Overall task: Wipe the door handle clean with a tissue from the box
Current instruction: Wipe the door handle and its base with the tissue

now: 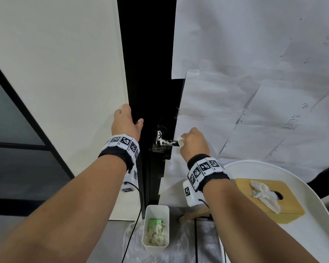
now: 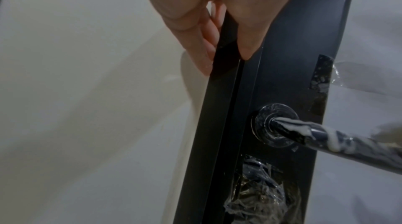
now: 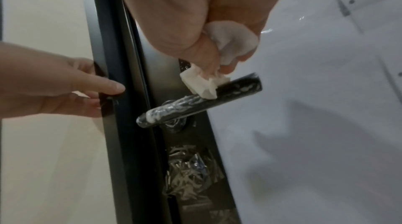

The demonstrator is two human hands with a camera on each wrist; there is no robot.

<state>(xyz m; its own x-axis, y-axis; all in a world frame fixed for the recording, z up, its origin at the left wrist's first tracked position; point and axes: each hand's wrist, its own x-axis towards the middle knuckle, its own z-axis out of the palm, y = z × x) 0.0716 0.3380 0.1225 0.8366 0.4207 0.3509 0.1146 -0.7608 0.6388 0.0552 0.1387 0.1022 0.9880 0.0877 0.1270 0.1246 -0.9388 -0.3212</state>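
One door handle [image 3: 199, 103], a black bar smeared with white streaks, lies with its long axis roughly level, running from its round mount on the black door [image 1: 150, 76] toward the paper-covered panel. Right hand [image 1: 193, 142] pinches one folded white tissue [image 3: 201, 84] against it; left hand [image 1: 124, 122] grips the door's edge. One tissue box [image 1: 270, 200] sits on the white table [image 1: 311, 186]
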